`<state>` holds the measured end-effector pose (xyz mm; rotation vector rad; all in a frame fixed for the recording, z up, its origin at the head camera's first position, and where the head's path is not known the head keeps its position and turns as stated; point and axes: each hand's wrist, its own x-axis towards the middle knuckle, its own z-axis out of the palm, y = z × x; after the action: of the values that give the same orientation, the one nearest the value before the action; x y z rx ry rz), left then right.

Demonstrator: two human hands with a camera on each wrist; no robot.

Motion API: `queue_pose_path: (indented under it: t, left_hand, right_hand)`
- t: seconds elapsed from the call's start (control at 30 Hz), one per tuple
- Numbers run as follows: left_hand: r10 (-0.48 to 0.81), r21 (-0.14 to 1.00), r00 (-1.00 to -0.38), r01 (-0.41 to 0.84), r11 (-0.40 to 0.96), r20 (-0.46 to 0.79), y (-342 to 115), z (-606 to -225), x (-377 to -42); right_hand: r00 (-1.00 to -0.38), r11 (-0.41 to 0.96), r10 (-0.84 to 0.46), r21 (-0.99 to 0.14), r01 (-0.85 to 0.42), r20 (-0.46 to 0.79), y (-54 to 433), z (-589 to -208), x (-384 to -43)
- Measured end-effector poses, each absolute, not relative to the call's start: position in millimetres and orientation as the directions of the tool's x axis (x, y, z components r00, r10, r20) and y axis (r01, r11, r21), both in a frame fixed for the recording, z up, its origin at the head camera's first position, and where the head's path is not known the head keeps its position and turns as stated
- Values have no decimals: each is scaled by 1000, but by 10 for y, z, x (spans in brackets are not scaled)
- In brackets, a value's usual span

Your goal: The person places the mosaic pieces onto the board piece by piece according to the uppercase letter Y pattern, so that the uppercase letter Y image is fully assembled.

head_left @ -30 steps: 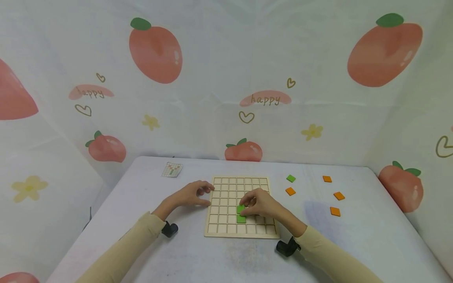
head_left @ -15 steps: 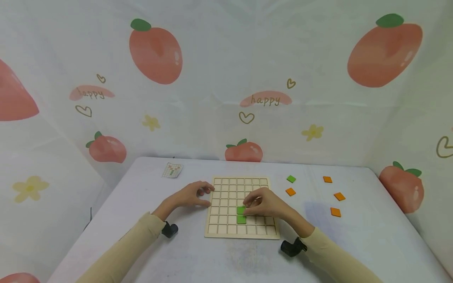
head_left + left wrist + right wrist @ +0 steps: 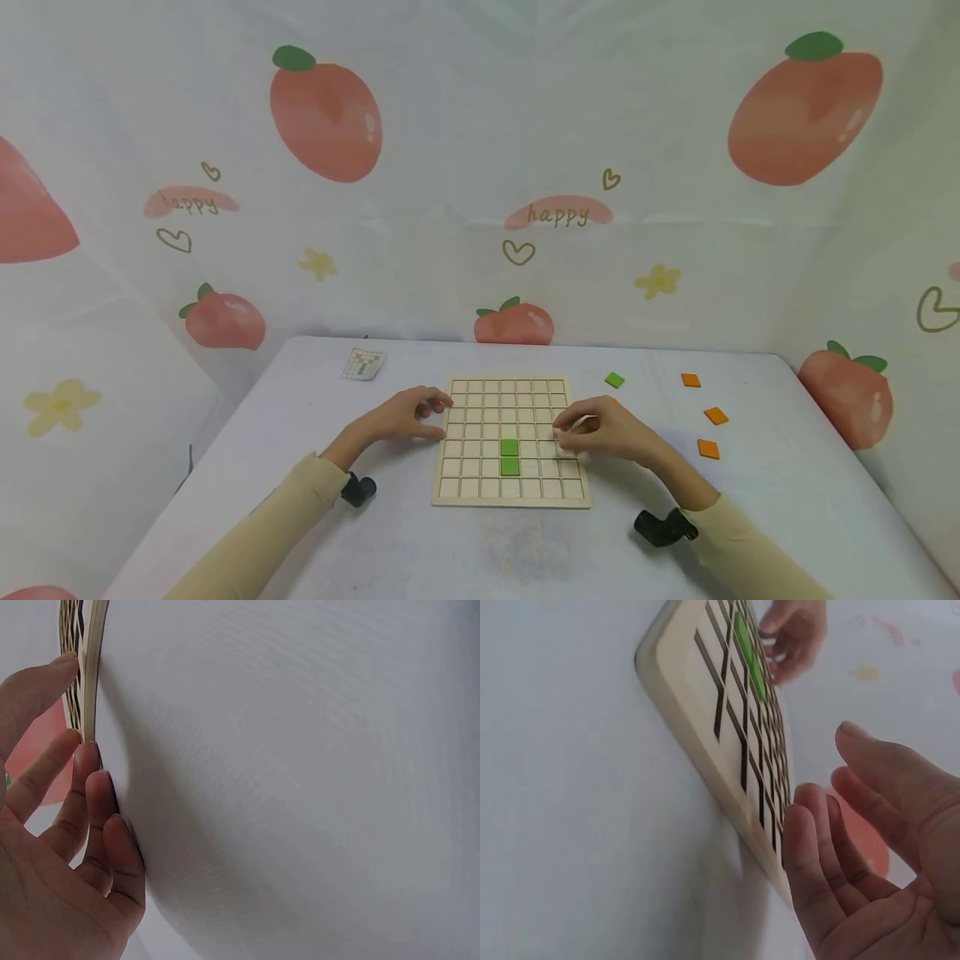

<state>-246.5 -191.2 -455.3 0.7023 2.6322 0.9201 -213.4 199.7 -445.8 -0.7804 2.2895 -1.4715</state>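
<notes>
A pale wooden grid board lies on the white table, with two green square tiles set one behind the other in neighbouring cells near its middle. My left hand rests at the board's left edge, thumb and fingertips touching the rim, as the left wrist view shows too. Over the board's right edge is my right hand, fingers loosely bent and thumb apart; nothing is between them in the right wrist view.
Right of the board lie a loose green tile and several orange tiles; one is mostly hidden behind my right hand. A small card with a coloured grid pattern lies at the back left. A fruit-print cloth hangs behind the table.
My right hand has let go of the nearer green tiles and moved right to the board's right edge, now covering most of one orange tile. My left hand stays in place.
</notes>
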Motion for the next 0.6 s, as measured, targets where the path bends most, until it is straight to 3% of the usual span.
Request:
queue_pose_path:
  t: [0.4,0.6]
  left_hand:
    - [527,640,-846,362,678,-79,-1914,-4564,-2467]
    - [528,639,-845,358,681,-90,-1914,-4567,-2470]
  right_hand:
    - [-865,428,-500,-859,-280,33,2636,-4422,-2254]
    - [-872,404,-484,-865,-298,74,2832,-4378,-2339]
